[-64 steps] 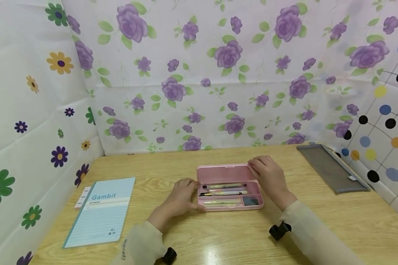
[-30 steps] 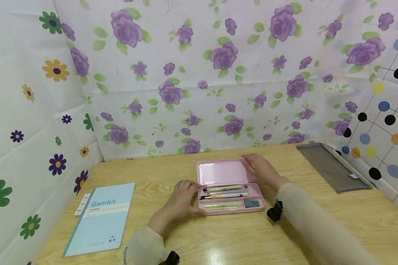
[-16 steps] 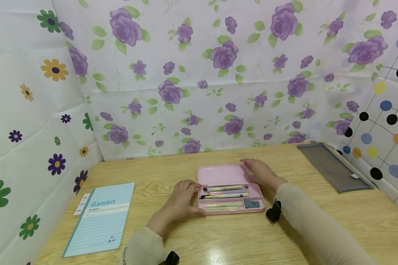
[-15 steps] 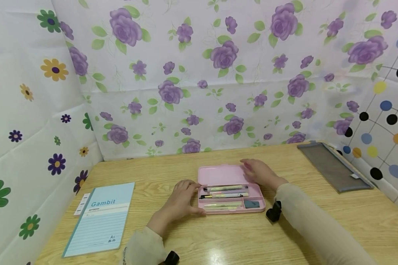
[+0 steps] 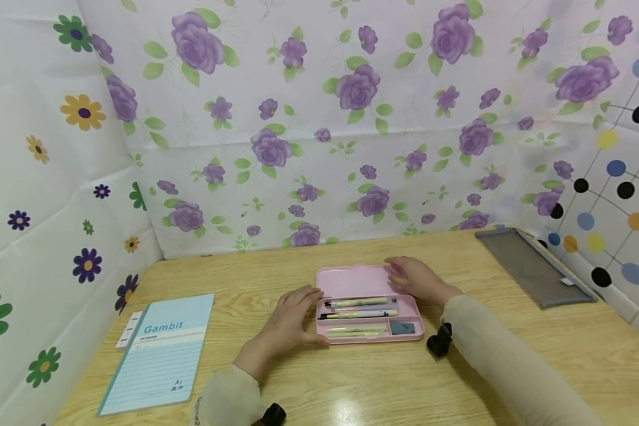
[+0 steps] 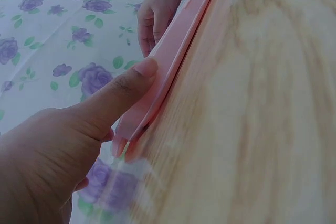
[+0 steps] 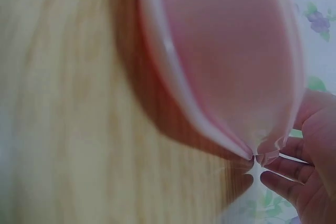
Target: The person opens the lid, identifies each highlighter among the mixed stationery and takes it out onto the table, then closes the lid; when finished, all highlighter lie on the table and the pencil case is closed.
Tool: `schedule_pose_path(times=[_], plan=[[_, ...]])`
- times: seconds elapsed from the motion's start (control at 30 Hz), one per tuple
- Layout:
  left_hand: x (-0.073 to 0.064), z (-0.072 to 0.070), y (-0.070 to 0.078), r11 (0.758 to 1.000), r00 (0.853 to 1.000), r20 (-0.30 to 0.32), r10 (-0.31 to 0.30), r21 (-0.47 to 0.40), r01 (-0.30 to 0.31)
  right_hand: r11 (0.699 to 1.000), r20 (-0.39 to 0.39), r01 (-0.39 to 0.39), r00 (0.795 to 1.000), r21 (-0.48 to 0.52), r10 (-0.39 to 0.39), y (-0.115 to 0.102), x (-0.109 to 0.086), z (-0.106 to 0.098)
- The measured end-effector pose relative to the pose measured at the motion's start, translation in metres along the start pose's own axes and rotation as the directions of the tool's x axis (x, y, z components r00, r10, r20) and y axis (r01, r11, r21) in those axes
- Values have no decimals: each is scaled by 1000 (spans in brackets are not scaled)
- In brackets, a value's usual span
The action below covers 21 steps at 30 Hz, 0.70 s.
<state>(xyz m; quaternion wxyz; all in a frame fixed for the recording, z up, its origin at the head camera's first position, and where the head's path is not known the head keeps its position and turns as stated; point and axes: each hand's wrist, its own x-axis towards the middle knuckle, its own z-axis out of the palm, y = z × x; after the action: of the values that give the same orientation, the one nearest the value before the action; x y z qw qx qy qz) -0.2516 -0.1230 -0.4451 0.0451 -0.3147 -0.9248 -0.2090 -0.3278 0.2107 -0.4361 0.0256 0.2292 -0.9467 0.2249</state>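
A pink plastic pencil case [image 5: 370,339] lies on the table with its lid [image 5: 354,281] folded back behind it. Several pens [image 5: 359,315] fill its long compartments, and a dark bluish-grey block [image 5: 402,328] sits in the small front-right one. My left hand [image 5: 286,319] spans the case's left end, fingers at the back corner and thumb at the front. The left wrist view shows that thumb [image 6: 123,85] pressed on the pink side wall. My right hand [image 5: 418,279] holds the lid's right edge. In the right wrist view, its fingers [image 7: 291,169] curl beside the lid corner.
A light blue notebook [image 5: 157,355] lies at the left, over a white card [image 5: 129,329]. At the far right lies a grey mesh pouch [image 5: 535,266]. Flowered cloth [image 5: 319,195] hangs behind the wooden table [image 5: 266,266].
The lid has swung back from a raised tilt to lying nearly flat, with my right hand moving along with it. My left hand stays at the case's left end.
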Motion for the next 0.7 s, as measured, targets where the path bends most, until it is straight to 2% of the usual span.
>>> schedule_pose_path(times=[0.1,0.33,0.43,0.57,0.7], plan=[[1,2,-3,999,1000,0,22,29,-22,1000,-9,16,1000,9,-16,2,0,1],[-1,3,-3,999,999,16,40,27,-40,999,-24,46,999,22,-45,4,1,1],[-1,3,-3,999,999,27,31,20,-31,998,-57,55,997,37,-52,2,-1,-1],[0,3,-2,1000,999,44,7,3,-7,998,-113,63,992,0,-63,-1,-5,-4],[0,3,-1,1000,999,51,0,-15,1,999,-153,32,988,18,-29,-7,-11,-9]])
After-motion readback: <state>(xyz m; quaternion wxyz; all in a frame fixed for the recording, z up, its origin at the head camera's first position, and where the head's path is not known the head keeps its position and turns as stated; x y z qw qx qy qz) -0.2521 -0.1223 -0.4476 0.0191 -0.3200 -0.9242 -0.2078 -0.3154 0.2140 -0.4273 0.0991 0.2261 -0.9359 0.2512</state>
